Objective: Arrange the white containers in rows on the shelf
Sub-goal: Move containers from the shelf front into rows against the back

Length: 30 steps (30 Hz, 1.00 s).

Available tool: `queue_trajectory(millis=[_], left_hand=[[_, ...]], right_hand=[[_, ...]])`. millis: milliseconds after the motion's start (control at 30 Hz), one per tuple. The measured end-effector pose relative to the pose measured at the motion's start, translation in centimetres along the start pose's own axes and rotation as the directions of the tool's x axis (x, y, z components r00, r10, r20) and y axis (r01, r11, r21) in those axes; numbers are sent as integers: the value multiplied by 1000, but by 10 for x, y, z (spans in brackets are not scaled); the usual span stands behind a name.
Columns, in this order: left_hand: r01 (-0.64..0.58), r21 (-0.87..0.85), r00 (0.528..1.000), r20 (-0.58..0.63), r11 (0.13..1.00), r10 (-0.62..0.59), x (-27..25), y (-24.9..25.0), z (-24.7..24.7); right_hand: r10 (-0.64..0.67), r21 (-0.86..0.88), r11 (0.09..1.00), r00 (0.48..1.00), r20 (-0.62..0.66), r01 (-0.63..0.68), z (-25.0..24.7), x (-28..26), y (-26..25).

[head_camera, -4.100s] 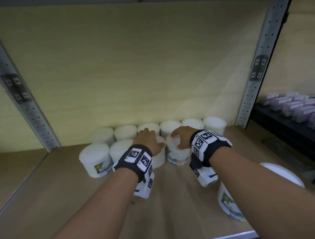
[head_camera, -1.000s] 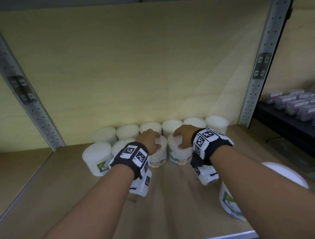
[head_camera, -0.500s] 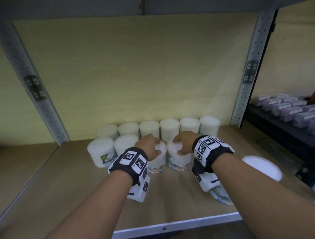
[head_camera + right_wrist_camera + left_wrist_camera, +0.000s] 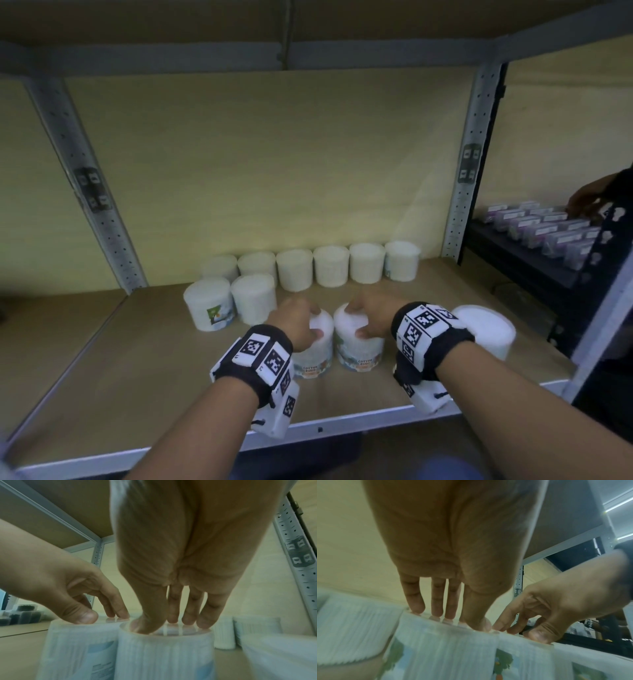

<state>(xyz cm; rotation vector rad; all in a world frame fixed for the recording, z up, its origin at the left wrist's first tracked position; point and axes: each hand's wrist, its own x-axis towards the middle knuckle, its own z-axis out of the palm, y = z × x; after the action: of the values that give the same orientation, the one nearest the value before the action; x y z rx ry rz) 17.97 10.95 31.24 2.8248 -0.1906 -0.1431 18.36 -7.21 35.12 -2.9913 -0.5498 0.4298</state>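
Note:
Two white containers with picture labels stand side by side near the front of the wooden shelf point(image 4: 137, 377). My left hand point(image 4: 301, 323) grips the left container point(image 4: 313, 356) from above by its top rim. My right hand point(image 4: 368, 320) grips the right container point(image 4: 358, 353) the same way. In the left wrist view the left hand's fingertips point(image 4: 436, 613) and thumb press on that container point(image 4: 443, 649). In the right wrist view my right hand point(image 4: 171, 623) clasps the top of its container point(image 4: 164, 655). A back row of several containers point(image 4: 330, 265) lines the wall, with two more point(image 4: 253, 298) in front at the left.
One more white container point(image 4: 483, 329) stands to the right of my right wrist. Metal uprights point(image 4: 469, 171) frame the bay, and a metal lip point(image 4: 318, 428) runs along the front edge. The bay to the right holds purple boxes point(image 4: 541, 226), where another person's hand point(image 4: 589, 198) reaches in.
Both hands have drawn their containers away from the rows toward the shelf's front edge. The head view has pulled back, showing more of the bay.

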Motion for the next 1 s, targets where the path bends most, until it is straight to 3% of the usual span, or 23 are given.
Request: queue_trajectory(millis=[467,767,1000], left_hand=[[-36,16,999,3,999,36,-45,20,7],[-43,-18,999,-22,999,42,-55,25,6],[-77,-73,996,36,994,80,-54,24,-14]], right_hand=[[-11,76,997,1000,12,10,10,-51,4],[3,126,992,1000,-3,-3,14,-52,6],[21,173,985,1000,2,-21,2,-45,2]])
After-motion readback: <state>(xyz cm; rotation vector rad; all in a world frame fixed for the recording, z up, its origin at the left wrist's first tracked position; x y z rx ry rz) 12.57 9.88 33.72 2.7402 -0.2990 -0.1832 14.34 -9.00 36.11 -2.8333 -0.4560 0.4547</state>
